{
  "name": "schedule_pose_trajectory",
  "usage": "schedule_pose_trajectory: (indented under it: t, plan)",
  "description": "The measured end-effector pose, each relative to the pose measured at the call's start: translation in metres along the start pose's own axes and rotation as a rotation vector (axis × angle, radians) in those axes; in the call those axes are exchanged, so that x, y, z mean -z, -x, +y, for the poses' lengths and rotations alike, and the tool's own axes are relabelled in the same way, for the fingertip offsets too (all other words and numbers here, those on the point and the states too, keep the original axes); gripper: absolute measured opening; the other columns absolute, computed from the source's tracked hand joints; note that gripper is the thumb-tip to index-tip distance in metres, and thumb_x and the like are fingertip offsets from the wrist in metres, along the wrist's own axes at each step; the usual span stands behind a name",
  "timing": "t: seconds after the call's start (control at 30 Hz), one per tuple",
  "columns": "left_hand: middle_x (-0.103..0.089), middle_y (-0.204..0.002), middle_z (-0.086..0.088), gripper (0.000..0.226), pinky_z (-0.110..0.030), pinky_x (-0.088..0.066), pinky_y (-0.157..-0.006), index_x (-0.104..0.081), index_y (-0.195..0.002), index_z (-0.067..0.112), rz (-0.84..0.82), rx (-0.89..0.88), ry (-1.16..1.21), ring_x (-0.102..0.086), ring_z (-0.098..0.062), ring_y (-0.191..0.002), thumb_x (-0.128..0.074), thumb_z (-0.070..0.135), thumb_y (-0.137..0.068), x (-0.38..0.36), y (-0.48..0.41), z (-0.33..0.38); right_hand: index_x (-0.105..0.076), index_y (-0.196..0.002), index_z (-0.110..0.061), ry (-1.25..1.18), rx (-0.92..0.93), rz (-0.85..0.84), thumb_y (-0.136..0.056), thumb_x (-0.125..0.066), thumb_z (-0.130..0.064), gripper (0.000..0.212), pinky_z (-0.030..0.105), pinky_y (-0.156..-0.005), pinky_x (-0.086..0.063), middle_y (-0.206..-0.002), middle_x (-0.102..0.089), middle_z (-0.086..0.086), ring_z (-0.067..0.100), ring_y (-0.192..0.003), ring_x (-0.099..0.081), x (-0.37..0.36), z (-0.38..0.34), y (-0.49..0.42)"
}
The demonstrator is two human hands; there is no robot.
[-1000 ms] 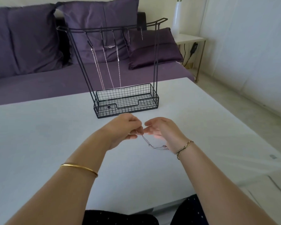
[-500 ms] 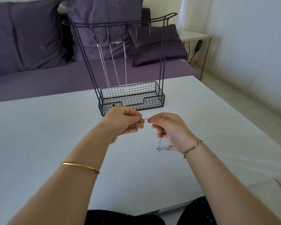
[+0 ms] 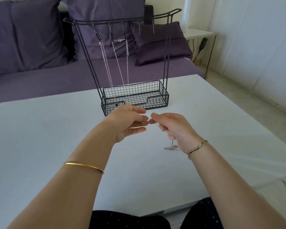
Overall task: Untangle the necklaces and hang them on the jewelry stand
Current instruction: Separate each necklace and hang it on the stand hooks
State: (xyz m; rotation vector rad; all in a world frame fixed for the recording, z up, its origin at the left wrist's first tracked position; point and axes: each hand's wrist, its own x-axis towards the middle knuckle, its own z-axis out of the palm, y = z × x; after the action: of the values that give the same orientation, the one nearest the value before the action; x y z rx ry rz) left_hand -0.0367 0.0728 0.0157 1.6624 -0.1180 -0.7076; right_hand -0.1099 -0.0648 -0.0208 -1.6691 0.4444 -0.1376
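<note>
Left hand (image 3: 130,120) is pinching one end of a thin necklace (image 3: 157,125) between thumb and finger, with the lower fingers spread loose. The chain runs a short way rightward and down into the right hand (image 3: 173,128), which has its fingers curled round it. Under that wrist the rest of it drops and ends in a small heap on the white surface (image 3: 40,129) (can't tell if there's a knot left in the heap, it's too fine).

Behind the hands is the stand (image 3: 155,99). Three hung chains (image 3: 127,48) are on the left-hand hooks, and the two free hooks (image 3: 139,29) are toward the right.

So I'd say this is the last bit of untangling on this piece, with hanging coming up. Next move probably needs the heap lifted clear so the chain hangs straight, then the clasp end brought up to a free hook without brushing the ones already up.

Compared with a second ago, the hands were fingertip to fingertip and now they've drawn apart, so a stretch of chain shows between them. The left fingers have also loosened out.
</note>
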Motion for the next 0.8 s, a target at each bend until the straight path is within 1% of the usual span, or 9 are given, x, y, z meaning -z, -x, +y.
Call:
schedule_pose_trajectory:
  t: [0.1,0.17,0.23,0.3,0.37,0.47,0.57,0.67,0.8]
  plan:
    - [-0.065,-0.080,-0.008,0.024,-0.031,-0.057,-0.073,-0.062,-0.099,0.006,0.032,-0.003,0.072,-0.066,-0.020,-0.078,-0.046,-0.009,-0.089,-0.003,0.001,0.002,-0.072,-0.075,-0.015,0.013,0.050,0.005,-0.083,-0.068,-0.030,0.018,0.009,-0.043,-0.028,-0.049,-0.051,-0.019,-0.001,-0.047,-0.043,0.000,0.002,0.000]
    - [-0.060,-0.076,-0.007,0.027,-0.029,-0.056,-0.069,-0.062,-0.095,0.006,0.041,-0.014,0.113,-0.061,-0.018,-0.068,-0.040,-0.010,-0.089,-0.005,0.002,0.003,-0.071,-0.077,-0.017,0.006,0.078,-0.007,-0.080,-0.072,-0.024,0.008,0.006,-0.042,-0.031,-0.055,-0.056,-0.017,-0.005,-0.046,-0.046,-0.001,0.003,0.000]
    - [-0.059,-0.074,-0.006,0.029,-0.027,-0.054,-0.066,-0.061,-0.094,0.007,0.035,-0.023,0.127,-0.056,-0.015,-0.062,-0.038,-0.010,-0.089,-0.006,0.003,0.003,-0.070,-0.078,-0.015,0.011,0.066,-0.020,-0.079,-0.072,-0.020,0.005,0.010,-0.047,-0.033,-0.054,-0.054,-0.013,-0.001,-0.046,-0.045,-0.001,0.002,0.000]
    - [-0.057,-0.073,-0.005,0.029,-0.025,-0.051,-0.063,-0.062,-0.094,0.006,0.024,-0.030,0.133,-0.052,-0.014,-0.059,-0.038,-0.010,-0.088,-0.008,0.003,0.003,-0.067,-0.074,-0.014,-0.013,0.017,-0.034,-0.078,-0.070,-0.017,0.006,0.021,-0.057,-0.037,-0.050,-0.049,-0.009,0.010,-0.052,-0.044,-0.001,0.000,-0.001]
    - [-0.057,-0.073,-0.005,0.029,-0.023,-0.048,-0.059,-0.062,-0.094,0.006,0.018,-0.041,0.129,-0.049,-0.013,-0.059,-0.039,-0.011,-0.087,-0.009,0.004,0.003,-0.062,-0.069,-0.013,-0.115,-0.041,-0.044,-0.078,-0.065,-0.013,0.010,0.032,-0.066,-0.040,-0.058,-0.048,-0.003,0.017,-0.061,-0.047,-0.002,-0.001,-0.001]
    - [-0.058,-0.073,-0.004,0.030,-0.019,-0.043,-0.051,-0.063,-0.096,0.008,0.020,-0.080,0.082,-0.046,-0.011,-0.058,-0.041,-0.011,-0.086,-0.011,0.005,0.005,-0.057,-0.069,-0.013,-0.235,-0.081,-0.072,-0.081,-0.058,-0.009,0.013,0.034,-0.075,-0.047,-0.071,-0.055,0.001,0.018,-0.076,-0.056,0.000,0.000,-0.002]
    - [-0.061,-0.072,-0.001,0.030,-0.017,-0.041,-0.049,-0.064,-0.098,0.011,-0.001,-0.139,0.021,-0.044,-0.010,-0.057,-0.045,-0.010,-0.086,-0.011,0.005,0.005,-0.062,-0.082,-0.014,-0.234,-0.068,-0.128,-0.080,-0.062,-0.017,0.003,0.036,-0.086,-0.050,-0.088,-0.062,-0.001,0.019,-0.087,-0.064,-0.001,0.001,-0.001]
    - [-0.064,-0.069,0.000,0.032,-0.017,-0.040,-0.052,-0.065,-0.097,0.011,-0.035,-0.208,-0.033,-0.045,-0.008,-0.055,-0.046,-0.012,-0.085,-0.013,0.005,0.003,-0.068,-0.100,-0.015,-0.187,-0.071,-0.185,-0.073,-0.068,-0.028,0.030,0.039,-0.093,-0.049,-0.097,-0.065,-0.005,0.017,-0.100,-0.064,-0.004,0.001,-0.001]
    - [-0.065,-0.071,0.000,0.035,-0.015,-0.042,-0.052,-0.066,-0.096,0.011,-0.054,-0.317,-0.142,-0.051,-0.007,-0.054,-0.045,-0.014,-0.083,-0.016,0.006,0.003,-0.063,-0.084,-0.014,-0.146,-0.005,-0.176,-0.084,-0.062,-0.019,0.005,0.044,-0.099,-0.046,-0.087,-0.063,0.001,0.015,-0.096,-0.060,-0.007,0.000,0.002]
